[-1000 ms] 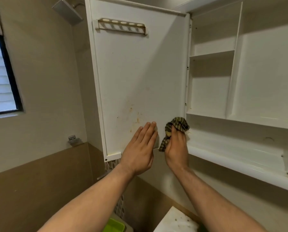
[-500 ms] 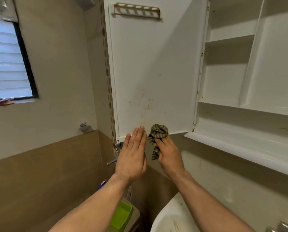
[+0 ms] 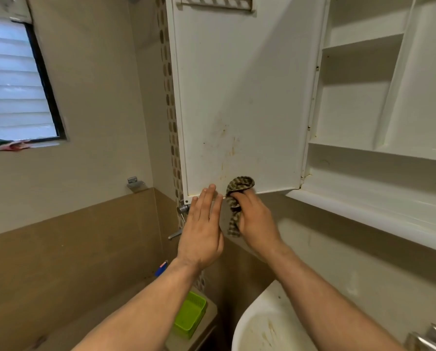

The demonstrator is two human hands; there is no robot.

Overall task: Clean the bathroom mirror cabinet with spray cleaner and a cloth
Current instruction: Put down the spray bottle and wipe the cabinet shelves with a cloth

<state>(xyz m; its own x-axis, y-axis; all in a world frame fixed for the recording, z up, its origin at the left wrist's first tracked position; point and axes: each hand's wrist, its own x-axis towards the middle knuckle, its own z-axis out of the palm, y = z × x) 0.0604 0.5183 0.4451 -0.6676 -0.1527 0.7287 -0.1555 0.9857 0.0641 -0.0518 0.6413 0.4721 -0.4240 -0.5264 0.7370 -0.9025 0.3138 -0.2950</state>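
Pressing the cloth [image 3: 239,184] gripped in the right hand [image 3: 256,219] could swing the door [image 3: 237,97] off the flat left hand [image 3: 201,231].

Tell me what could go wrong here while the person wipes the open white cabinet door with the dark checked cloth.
1. The open white cabinet door may swing away under pressure: the left hand touches only its bottom edge, with flat fingers.
2. The dark checked cloth, bunched in the right hand, works low; the brownish stains above it might be missed.
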